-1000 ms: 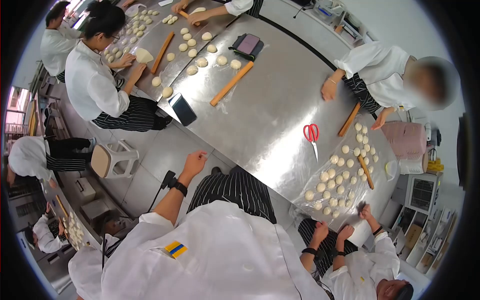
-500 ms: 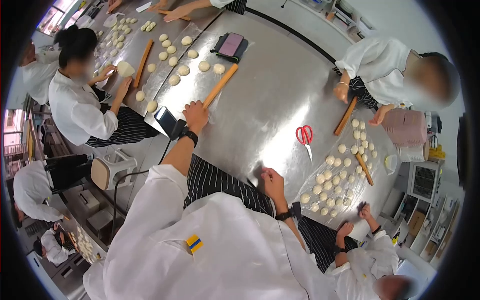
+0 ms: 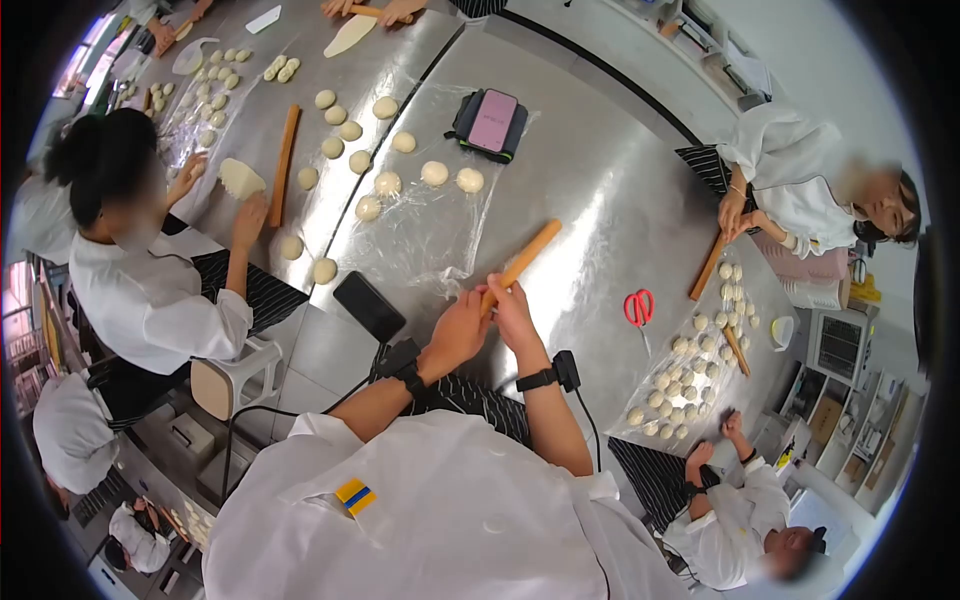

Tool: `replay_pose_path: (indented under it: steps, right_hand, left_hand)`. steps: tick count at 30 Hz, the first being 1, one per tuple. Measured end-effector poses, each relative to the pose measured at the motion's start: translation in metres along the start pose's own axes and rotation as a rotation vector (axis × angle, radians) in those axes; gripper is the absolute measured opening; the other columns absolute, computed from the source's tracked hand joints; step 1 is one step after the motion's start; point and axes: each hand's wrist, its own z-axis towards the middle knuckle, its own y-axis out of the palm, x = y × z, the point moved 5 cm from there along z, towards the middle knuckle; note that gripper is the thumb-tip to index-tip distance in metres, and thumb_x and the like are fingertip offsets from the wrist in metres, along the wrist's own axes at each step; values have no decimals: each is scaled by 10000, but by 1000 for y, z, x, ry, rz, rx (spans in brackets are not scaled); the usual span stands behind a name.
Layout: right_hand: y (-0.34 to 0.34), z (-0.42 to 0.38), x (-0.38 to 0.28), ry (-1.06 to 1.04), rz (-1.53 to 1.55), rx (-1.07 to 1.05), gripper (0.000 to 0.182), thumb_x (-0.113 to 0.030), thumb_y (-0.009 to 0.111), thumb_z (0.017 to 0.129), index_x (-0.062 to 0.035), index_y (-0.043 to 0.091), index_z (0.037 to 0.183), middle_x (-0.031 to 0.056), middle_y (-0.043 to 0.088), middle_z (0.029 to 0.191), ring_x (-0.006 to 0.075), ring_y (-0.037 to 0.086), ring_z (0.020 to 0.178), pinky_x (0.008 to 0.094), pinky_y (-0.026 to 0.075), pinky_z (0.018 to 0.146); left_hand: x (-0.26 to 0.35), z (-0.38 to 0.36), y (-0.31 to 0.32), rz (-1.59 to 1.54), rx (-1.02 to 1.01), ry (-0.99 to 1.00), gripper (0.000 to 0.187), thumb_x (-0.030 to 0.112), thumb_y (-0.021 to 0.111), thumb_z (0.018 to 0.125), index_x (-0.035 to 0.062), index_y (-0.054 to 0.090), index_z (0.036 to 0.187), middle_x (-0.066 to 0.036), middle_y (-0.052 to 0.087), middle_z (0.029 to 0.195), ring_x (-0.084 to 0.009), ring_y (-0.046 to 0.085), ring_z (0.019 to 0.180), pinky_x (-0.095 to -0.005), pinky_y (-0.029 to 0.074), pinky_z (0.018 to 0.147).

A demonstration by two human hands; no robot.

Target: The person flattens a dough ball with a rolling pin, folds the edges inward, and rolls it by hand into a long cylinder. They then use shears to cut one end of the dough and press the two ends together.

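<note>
A wooden rolling pin [image 3: 530, 254] slants up and to the right over the steel table [image 3: 570, 130]. Its lower end is in both my hands. My left hand [image 3: 460, 328] is closed round the end, and my right hand [image 3: 513, 312] grips it just beside. Dark straps with small devices circle both wrists. Left of my hands lies a black phone [image 3: 369, 307] at the table edge. Beyond the pin, several round dough balls [image 3: 434, 174] rest on and near clear plastic film [image 3: 425, 235].
A pink phone on a dark pouch [image 3: 492, 122] lies farther back. Red-handled scissors [image 3: 638, 308] and several dough balls [image 3: 663, 381] are to the right. A co-worker at left [image 3: 150, 290] holds flattened dough [image 3: 241, 179]; others stand at right.
My left hand has moved right and nearer with the rolling pin. My right hand has come up from the table edge and taken hold of it too. The view has shifted.
</note>
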Motion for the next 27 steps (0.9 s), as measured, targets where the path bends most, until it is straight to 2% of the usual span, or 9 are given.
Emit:
replay_pose_path:
  steps: [3,5,7,13,17,21,22,25,27]
  right_hand:
    - [-9,14,9,-7,11,99,312,-191,651,1085,-58,566,1354,105,712,1070,201,700,876,371,593,753]
    - [-19,14,3,-40,-57,320,262,-172,652,1076,-54,581,1298,76,690,983,176,694,783,353,605,689]
    - [-30,10,-1,-77,-314,530,332,-180,684,1026,-29,586,1305,95,678,940,263,706,738,394,609,708]
    - [-34,-5,-22,-331,-1045,757,466,-186,709,905,-2,573,1311,215,625,1188,456,674,1045,514,568,925]
    - [-26,-13,-23,-373,-1090,782,486,-177,673,909,3,580,1352,229,590,1289,437,615,1186,522,515,1018]
    - [-7,-29,-15,-630,-1380,906,718,-115,650,874,2,457,1556,366,366,1583,553,374,1464,639,326,1193]
    - [0,-32,-15,-694,-1288,778,762,-59,633,874,37,388,1590,415,211,1661,580,256,1531,694,249,1211]
    - [28,-33,-5,-836,-1101,351,608,17,620,856,55,551,1459,346,400,1596,539,351,1505,645,298,1213]
    - [42,-22,14,-895,-1194,322,584,9,635,844,38,592,1426,317,440,1582,542,387,1475,618,334,1197]
  left_hand:
    - [6,2,-24,-11,-149,121,524,257,770,962,-13,550,1353,-270,579,1307,-478,606,1163,-548,533,957]
    - [-4,10,-51,210,1,186,690,315,827,920,13,527,1463,-231,514,1420,-453,560,1241,-559,491,1031]
    - [-30,16,-45,249,-61,142,819,319,875,856,45,502,1532,-215,496,1450,-434,526,1272,-550,450,1083]
    - [-68,28,-28,394,-34,253,469,135,728,907,55,630,1358,-149,576,1362,-370,557,1221,-481,467,1044]
    - [-70,38,-33,288,40,335,250,45,631,942,52,668,1189,-133,617,1211,-360,564,1185,-475,472,1020]
    - [-61,38,-51,-15,130,284,153,39,596,987,17,652,1129,-172,648,1096,-397,603,1091,-502,482,960]
    - [-63,35,-48,-14,141,291,153,39,596,987,17,652,1129,-172,648,1096,-397,603,1091,-502,482,960]
    - [-67,26,-47,-250,171,208,128,53,587,1027,-10,639,1124,-206,674,1044,-433,644,1008,-523,505,908]
    - [-61,18,-54,-444,185,175,130,70,576,1050,-12,653,1114,-219,695,1024,-446,673,963,-513,532,865]
